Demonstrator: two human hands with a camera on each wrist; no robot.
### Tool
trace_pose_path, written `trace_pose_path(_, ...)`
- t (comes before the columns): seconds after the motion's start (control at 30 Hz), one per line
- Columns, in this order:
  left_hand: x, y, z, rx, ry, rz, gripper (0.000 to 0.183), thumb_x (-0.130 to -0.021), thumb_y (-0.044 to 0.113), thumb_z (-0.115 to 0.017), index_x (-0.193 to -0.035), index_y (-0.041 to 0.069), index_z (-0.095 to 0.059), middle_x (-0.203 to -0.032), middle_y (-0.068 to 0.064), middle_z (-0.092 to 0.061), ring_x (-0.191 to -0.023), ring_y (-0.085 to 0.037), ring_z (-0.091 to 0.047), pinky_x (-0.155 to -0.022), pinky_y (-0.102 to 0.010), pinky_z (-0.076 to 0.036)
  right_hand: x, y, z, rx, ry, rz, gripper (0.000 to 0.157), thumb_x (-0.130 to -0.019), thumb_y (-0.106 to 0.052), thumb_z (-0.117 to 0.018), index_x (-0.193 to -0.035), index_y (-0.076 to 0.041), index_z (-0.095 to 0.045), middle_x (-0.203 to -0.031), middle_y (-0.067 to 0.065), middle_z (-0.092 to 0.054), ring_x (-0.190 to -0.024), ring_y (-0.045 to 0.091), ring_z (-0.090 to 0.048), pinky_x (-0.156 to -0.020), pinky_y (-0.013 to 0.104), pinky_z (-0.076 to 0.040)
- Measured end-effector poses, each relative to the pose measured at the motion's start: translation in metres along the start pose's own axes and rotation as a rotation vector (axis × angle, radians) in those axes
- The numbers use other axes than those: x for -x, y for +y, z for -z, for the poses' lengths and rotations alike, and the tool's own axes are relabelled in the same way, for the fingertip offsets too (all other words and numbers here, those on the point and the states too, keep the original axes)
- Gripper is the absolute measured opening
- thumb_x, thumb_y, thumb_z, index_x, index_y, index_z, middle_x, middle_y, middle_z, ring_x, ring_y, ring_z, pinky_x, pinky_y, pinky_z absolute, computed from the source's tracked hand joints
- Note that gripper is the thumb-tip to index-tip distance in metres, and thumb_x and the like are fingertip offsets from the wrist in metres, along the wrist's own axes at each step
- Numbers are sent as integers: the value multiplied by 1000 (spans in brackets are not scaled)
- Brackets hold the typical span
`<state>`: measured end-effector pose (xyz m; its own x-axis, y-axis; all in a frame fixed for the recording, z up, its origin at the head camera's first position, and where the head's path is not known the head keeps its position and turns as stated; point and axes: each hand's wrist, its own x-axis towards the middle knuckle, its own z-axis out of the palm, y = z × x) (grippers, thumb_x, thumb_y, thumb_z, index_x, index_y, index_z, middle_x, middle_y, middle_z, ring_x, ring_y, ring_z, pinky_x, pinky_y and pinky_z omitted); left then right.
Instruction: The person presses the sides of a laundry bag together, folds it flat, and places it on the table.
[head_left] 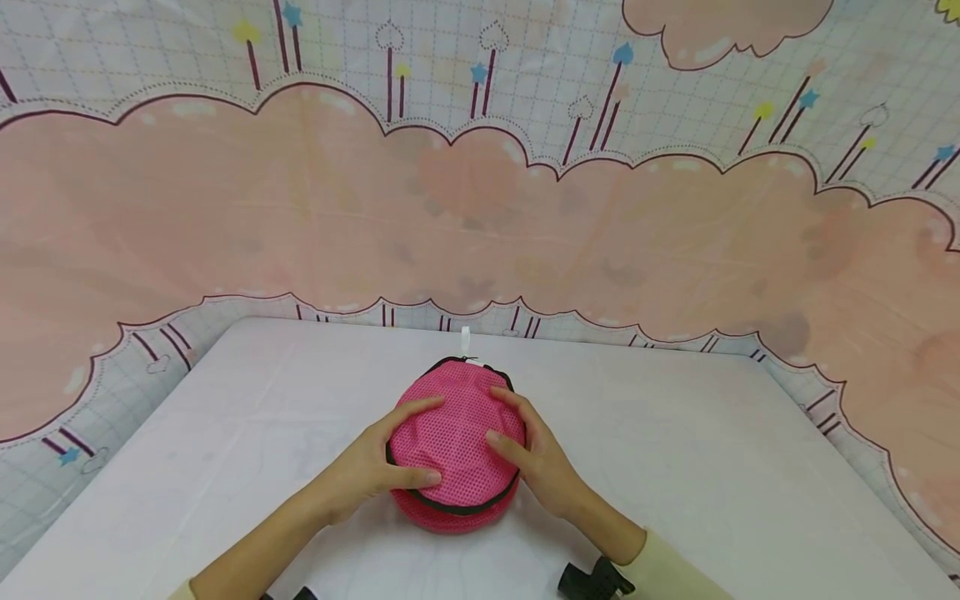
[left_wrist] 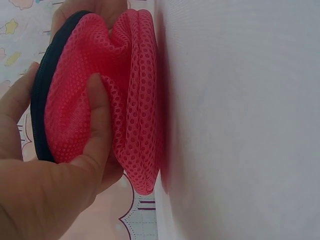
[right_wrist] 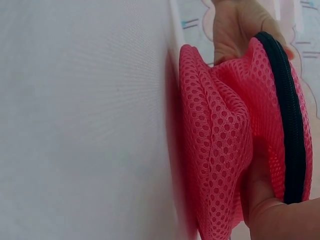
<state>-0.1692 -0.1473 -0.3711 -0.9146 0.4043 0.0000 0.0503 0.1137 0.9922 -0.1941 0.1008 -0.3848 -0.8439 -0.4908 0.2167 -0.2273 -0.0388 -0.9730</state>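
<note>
A round pink mesh bag (head_left: 461, 437) with a dark zipper (right_wrist: 289, 112) around its top edge stands on the white table, its lower side wall slumped into folds. From the left, my left hand (head_left: 367, 467) grips the bag, thumb on the near part of the top and a finger reaching across the far part. On the opposite side my right hand (head_left: 551, 462) holds it, with thumb and forefinger over the top panel. In both wrist views, fingers press into the soft side wall below the zipper. A white tag (head_left: 466, 340) sticks up at the bag's far edge.
The white tabletop (head_left: 675, 467) spreads out around the bag. Behind it hangs a pink and white patterned cloth (head_left: 480, 225), which also shows past the table's sides. A black strap piece (head_left: 596, 579) sits by the right wrist at the bottom.
</note>
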Motion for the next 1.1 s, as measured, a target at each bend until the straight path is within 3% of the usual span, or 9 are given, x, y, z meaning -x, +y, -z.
trace_pose_path(0.67, 0, -5, 3, -33, -14, -11, 79, -76, 18, -81, -144, 33, -41, -145, -13, -35, -120, -29, -49, -94, -35, -42, 0, 5, 0, 77, -3, -17, 56, -96, -19, -56, -147, -20, -32, -149, 4, -28, -135, 22, -30, -104, 26, -33)
trace_pose_path(1.1, -1, -7, 5, -58, -37, 11, 78, -77, 20, -81, -143, 35, -42, -143, -13, -38, -121, -27, -48, -96, -36, -40, 1, 2, 0, 125, 30, -80, 54, -95, -22, -59, -144, -22, -37, -148, 2, -32, -133, 21, -33, -107, 40, -31)
